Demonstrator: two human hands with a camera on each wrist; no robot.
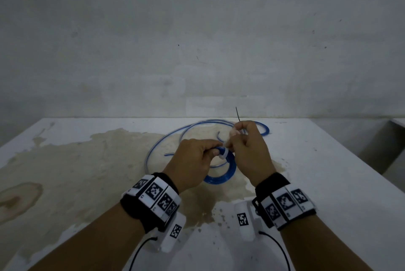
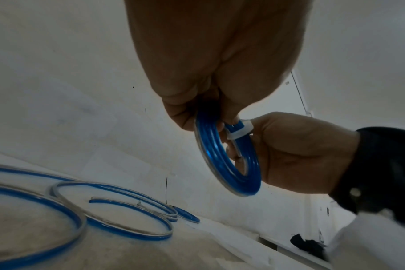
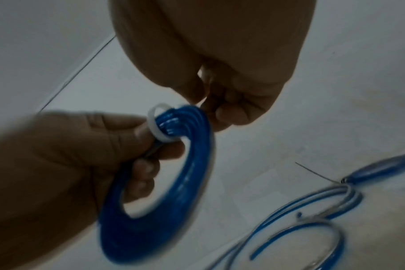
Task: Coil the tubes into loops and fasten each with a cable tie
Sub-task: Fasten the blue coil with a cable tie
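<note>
A small coil of blue tube (image 1: 225,174) is held above the table, and my left hand (image 1: 215,151) grips it at its top. A white cable tie (image 1: 224,154) is looped round the coil beside my left fingers. My right hand (image 1: 230,141) pinches the tie just right of the coil, and its fingers hide the tail. The left wrist view shows the coil (image 2: 220,164), the tie (image 2: 239,131) and the right hand (image 2: 301,151) behind them. In the right wrist view the tie (image 3: 156,124) sits loosely round the bunched coil (image 3: 173,182).
A long loose blue tube (image 1: 166,141) curls on the stained white table (image 1: 87,161) behind my hands. At the back lies another blue coil (image 1: 263,127) with a black tie tail (image 1: 237,114) sticking up. A grey wall stands close behind; the table's edge runs down the right.
</note>
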